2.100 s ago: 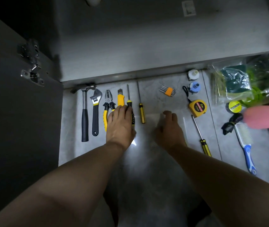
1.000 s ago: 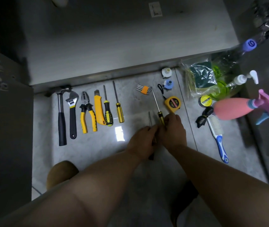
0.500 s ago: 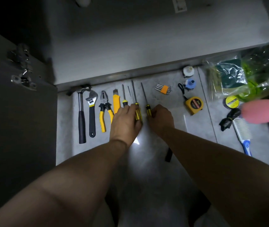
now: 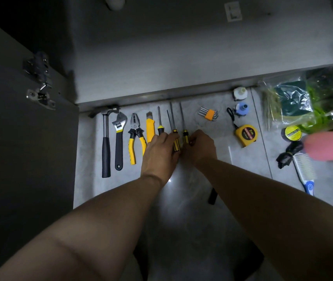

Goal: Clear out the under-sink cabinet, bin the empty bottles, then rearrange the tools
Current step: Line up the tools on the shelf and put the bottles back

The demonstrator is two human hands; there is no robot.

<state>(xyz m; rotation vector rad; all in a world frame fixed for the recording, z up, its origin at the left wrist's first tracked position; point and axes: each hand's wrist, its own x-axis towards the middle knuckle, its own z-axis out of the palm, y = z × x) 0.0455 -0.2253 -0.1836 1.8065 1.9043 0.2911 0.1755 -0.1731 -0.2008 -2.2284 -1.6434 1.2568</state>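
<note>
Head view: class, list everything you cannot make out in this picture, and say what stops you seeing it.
All in the head view.
Screwdrivers: handle ends covered by the left hand and right hand, so their grip is unclear.
Utility knife: lower part behind the left hand.
Pink bottle: blurred, cut off by the right edge.
Black object: mostly behind the right arm, unidentifiable.

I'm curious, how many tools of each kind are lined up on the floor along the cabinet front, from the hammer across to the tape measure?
Hammer: 1
Adjustable wrench: 1
Pliers: 1
Utility knife: 1
Screwdrivers: 4, going by the shafts
Hex key set: 1
Tape measure: 1
Total: 10
</note>
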